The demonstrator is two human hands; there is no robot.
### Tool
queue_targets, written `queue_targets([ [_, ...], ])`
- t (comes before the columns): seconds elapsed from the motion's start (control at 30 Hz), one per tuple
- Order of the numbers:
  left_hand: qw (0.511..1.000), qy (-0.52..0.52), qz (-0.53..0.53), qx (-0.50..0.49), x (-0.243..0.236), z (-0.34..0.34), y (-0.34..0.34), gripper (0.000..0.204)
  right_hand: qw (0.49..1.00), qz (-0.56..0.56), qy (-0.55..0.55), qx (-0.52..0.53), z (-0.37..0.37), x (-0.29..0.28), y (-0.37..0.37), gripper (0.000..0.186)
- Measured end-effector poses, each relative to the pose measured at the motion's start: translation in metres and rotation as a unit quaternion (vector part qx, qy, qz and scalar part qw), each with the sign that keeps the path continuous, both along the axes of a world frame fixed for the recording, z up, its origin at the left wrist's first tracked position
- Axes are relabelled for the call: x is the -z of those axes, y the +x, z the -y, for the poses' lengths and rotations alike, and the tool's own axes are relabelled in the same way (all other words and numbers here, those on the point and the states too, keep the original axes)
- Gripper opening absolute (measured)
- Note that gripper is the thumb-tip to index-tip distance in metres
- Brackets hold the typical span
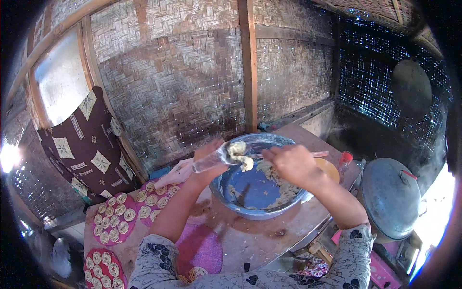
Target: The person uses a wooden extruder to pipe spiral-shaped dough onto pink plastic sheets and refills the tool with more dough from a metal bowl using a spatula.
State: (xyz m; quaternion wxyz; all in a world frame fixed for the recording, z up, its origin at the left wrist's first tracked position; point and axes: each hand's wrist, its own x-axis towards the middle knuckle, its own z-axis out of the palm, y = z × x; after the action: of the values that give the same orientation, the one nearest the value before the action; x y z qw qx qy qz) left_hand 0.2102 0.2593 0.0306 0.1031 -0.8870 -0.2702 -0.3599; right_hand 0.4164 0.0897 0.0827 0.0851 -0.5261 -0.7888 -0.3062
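Note:
My left hand (210,148) is wrapped around a clear tube (204,164) tilted over the left side of a blue basin (248,213). Pale dough (246,164) bulges from the tube's mouth. My right hand (291,164) is closed on a utensil with a pale pink handle (319,154). Its thin working end points left at the dough, and its exact kind cannot be made out. More crumbly dough (287,191) lies along the right inner side of the basin, below my right hand.
Coiled dough rounds (114,219) cover several pink mats at the table's left. Nearest me is another pink mat (204,248) with a few coils. A yellow round dish (329,169) and a red-rimmed cup (345,158) stand right of the basin. Beyond the table edge is a large lidded pot (390,197).

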Motion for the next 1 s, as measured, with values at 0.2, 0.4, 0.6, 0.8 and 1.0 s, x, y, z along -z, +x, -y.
queue_targets([
  [0.2,0.999,0.009,0.011,-0.037,-0.011,0.007,-0.002,0.042,0.997,-0.022,0.049,0.047,0.011,-0.015,0.016,0.022],
  [0.4,0.998,0.013,0.032,0.06,-0.006,0.016,0.02,0.048,1.0,-0.009,-0.003,0.014,-0.008,0.0,-0.004,0.031],
  [0.6,1.0,0.01,0.023,0.001,0.0,-0.001,0.009,0.036,0.998,-0.04,0.039,0.034,0.02,0.003,0.006,0.026],
  [0.8,0.998,0.042,0.055,-0.005,-0.009,0.002,0.014,0.028,0.991,-0.044,0.089,0.084,0.023,-0.006,0.015,0.02],
  [1.0,0.999,0.035,0.014,0.035,-0.019,0.029,0.021,0.03,0.997,-0.041,0.04,0.052,0.016,-0.007,-0.002,0.028],
])
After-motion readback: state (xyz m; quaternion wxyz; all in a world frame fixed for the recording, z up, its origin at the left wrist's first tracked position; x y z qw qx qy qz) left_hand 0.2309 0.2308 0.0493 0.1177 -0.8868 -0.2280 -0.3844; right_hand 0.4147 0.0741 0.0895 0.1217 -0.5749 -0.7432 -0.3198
